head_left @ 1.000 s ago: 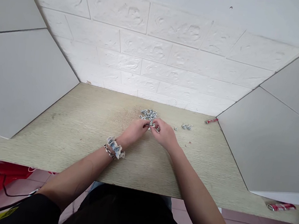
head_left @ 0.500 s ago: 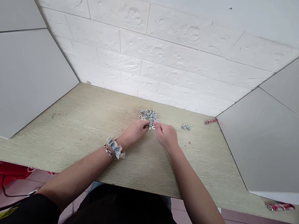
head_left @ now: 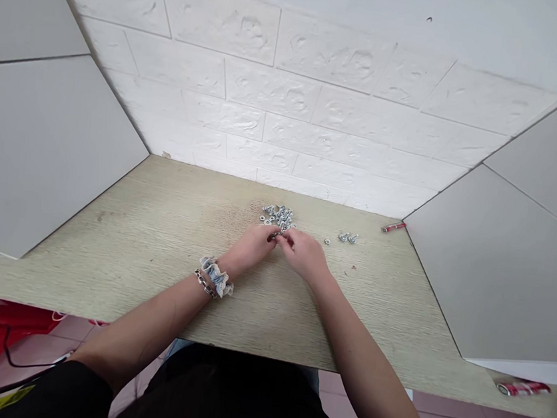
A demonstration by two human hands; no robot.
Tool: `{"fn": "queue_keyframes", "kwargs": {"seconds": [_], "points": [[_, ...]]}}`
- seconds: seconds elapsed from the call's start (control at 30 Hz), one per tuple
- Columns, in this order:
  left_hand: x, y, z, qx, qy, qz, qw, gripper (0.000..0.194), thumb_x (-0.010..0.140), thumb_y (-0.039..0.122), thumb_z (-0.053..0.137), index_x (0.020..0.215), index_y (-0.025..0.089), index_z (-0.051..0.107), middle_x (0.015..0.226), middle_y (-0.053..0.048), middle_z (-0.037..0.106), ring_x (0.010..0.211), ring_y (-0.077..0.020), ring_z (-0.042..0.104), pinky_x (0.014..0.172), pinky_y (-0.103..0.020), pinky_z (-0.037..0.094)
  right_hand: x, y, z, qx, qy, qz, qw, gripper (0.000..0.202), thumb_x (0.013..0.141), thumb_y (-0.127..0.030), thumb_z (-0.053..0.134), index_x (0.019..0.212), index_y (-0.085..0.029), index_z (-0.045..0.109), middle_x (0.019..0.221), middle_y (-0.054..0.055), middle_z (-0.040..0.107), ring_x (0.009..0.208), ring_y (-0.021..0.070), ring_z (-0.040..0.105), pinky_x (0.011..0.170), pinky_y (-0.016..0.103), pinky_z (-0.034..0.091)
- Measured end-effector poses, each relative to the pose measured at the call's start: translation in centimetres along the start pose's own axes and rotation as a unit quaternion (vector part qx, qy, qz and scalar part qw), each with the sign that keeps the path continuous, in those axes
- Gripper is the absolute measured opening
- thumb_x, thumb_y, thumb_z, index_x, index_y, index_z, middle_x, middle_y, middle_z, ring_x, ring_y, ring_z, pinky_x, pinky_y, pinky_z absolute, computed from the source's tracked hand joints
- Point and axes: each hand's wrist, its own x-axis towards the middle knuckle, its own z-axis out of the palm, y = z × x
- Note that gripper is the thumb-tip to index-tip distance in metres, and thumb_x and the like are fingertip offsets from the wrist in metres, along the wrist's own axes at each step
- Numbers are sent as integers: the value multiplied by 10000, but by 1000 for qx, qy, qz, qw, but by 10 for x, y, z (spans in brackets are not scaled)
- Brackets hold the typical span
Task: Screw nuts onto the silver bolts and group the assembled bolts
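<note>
My left hand is closed in a pinch on a small metal bolt, which is largely covered by the fingers. The fingertips of my right hand are pressed together at the bolt's right end, touching or nearly touching the left fingertips. What they grip there is too small and hidden to make out. Just beyond both hands lies a pile of silvery bolts with loose nuts and washers around it. To the right, a single nut lies apart, and farther along are two bolts side by side.
The wooden tabletop meets a white brick-patterned wall at the back. Grey panels stand at left and right. One red tube lies by the right panel's far corner, another red tube near the front edge.
My right hand has shifted slightly left, bringing its fingertips against the bolt's end. My left hand keeps its pinch in nearly the same place.
</note>
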Motion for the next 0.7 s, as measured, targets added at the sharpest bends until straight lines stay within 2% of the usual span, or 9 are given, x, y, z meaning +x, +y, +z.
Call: {"fn": "queue_keyframes", "kwargs": {"seconds": [0.07, 0.13, 0.2, 0.3, 0.47, 0.53, 0.63, 0.7], "points": [[0, 0, 0, 9, 1, -6, 1000, 251, 781, 170, 421, 920, 175, 630, 825, -34, 644, 713, -156, 557, 673, -253, 409, -1, -1, -3, -25, -4, 58, 998, 487, 889, -460, 253, 619, -168, 535, 619, 52, 564, 578, 135, 482, 507, 242, 233], [0, 0, 0, 14, 3, -8, 1000, 254, 783, 179, 426, 938, 179, 627, 822, -34, 645, 706, -158, 554, 659, -252, 404, -2, -3, -6, -11, 3, 80, 997, 547, 891, -490, 206, 573, -167, 512, 568, 45, 538, 544, 126, 461, 490, 241, 216], [-1, 1, 0, 11, 2, -5, 1000, 248, 787, 188, 424, 929, 176, 628, 827, -36, 646, 709, -159, 558, 662, -253, 404, -2, -3, -7, 23, 14, 69, 997, 435, 870, -481, 293, 670, -183, 538, 583, 14, 545, 547, 118, 461, 492, 228, 229], [-1, 1, 0, -9, -1, 3, 1000, 250, 777, 175, 431, 929, 178, 629, 849, -32, 649, 734, -157, 567, 699, -252, 408, -1, -3, -5, 61, 11, 32, 998, 202, 809, -384, 442, 883, -225, 542, 670, -25, 577, 591, 111, 490, 520, 212, 270], [-1, 1, 0, -21, -1, 4, 1000, 289, 755, 125, 421, 956, 178, 623, 895, -26, 648, 772, -151, 571, 735, -247, 411, 0, -2, 0, 80, -8, -17, 997, 205, 793, -279, 451, 978, -238, 528, 745, -30, 590, 638, 107, 510, 554, 207, 300], [-1, 1, 1, -14, -7, 6, 1000, 265, 767, 136, 419, 933, 174, 622, 883, -29, 647, 762, -151, 569, 728, -249, 412, 0, -1, 0, 55, -11, -3, 998, 192, 823, -324, 420, 911, -217, 553, 723, -11, 589, 632, 116, 507, 536, 214, 281], [-1, 0, 1, 4, -10, 4, 1000, 223, 791, 175, 415, 884, 168, 618, 842, -38, 644, 729, -154, 562, 705, -254, 413, -1, -2, -2, 4, -25, 41, 999, 438, 879, -449, 281, 658, -178, 544, 617, 26, 560, 576, 127, 480, 500, 229, 234], [-1, 1, 1, 8, -10, 3, 1000, 221, 803, 195, 408, 873, 168, 616, 838, -43, 643, 720, -155, 560, 697, -255, 413, -1, -2, -4, 3, -23, 52, 998, 506, 880, -492, 238, 594, -176, 510, 576, 23, 542, 552, 125, 467, 491, 229, 225]]}}
